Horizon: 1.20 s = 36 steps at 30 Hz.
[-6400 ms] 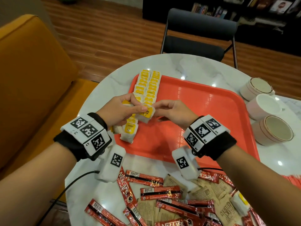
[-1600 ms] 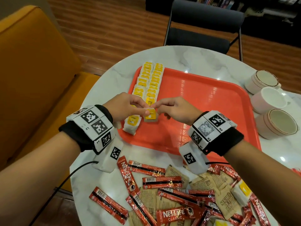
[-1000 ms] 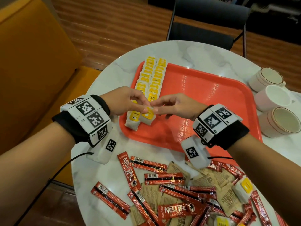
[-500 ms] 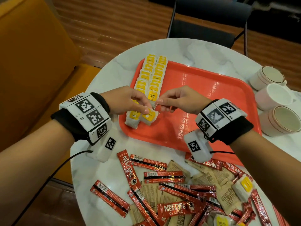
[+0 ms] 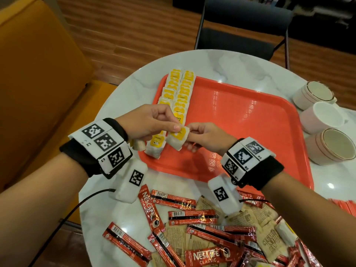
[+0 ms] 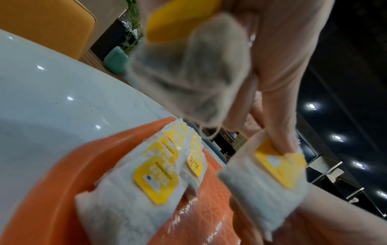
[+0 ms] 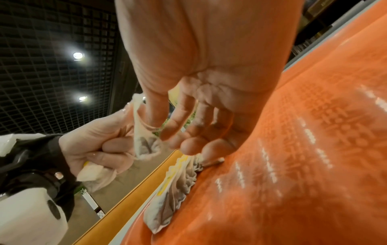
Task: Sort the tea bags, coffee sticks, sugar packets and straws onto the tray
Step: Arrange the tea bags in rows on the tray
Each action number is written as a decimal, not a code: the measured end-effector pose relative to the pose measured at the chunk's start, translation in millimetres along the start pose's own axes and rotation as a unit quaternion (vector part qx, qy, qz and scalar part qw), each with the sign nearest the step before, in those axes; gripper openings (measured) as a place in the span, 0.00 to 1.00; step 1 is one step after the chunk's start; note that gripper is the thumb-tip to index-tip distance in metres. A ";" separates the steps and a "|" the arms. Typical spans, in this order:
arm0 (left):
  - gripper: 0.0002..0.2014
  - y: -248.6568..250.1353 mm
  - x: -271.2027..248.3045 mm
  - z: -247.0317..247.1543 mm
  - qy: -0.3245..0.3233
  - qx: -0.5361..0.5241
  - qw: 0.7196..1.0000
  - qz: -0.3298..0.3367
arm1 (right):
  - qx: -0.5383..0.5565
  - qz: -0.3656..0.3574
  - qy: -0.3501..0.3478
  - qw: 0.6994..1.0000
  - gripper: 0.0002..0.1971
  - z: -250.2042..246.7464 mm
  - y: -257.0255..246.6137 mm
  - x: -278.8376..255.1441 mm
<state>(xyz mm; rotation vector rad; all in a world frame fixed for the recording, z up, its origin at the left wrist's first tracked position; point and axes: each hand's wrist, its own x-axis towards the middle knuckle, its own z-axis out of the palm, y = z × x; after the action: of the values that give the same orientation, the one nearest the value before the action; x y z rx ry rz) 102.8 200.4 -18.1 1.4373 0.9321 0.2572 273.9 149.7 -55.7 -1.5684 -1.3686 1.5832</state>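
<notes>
Both hands meet over the near-left part of the orange tray. My left hand and right hand pinch one tea bag with a yellow tag, held just above the tray. In the right wrist view that tea bag hangs between my right thumb and my left hand. My left hand's curled fingers also grip a second tea bag. Two rows of tea bags lie along the tray's left side. Coffee sticks and brown sugar packets lie mixed on the near table.
Three cups stand at the table's right edge beside the tray. A black chair stands beyond the round marble table, and an orange sofa is on the left. Most of the tray's floor is bare.
The tea bag lay at the near end of the right row under both hands' fingertips. Now it is lifted off the tray and held between both hands.
</notes>
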 end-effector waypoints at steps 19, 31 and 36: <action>0.07 -13.2 16.1 -5.0 0.148 0.116 0.982 0.000 | -0.251 -0.032 0.035 0.967 0.06 -2.8 -10.1 21.1; 0.08 -13.3 19.0 -22.0 0.196 0.058 0.978 -0.035 | -0.327 0.004 0.142 0.934 0.09 -11.6 -14.1 54.0; 0.07 -13.0 19.3 -23.7 0.199 0.054 0.978 -0.041 | -0.356 -0.016 0.159 0.921 0.09 -11.5 -12.9 56.8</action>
<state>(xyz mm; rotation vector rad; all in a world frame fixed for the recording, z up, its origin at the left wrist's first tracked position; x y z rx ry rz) 94.3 228.2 -34.3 1.4702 1.3452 0.4507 270.0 208.2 -65.6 -2.0738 -1.8700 0.7643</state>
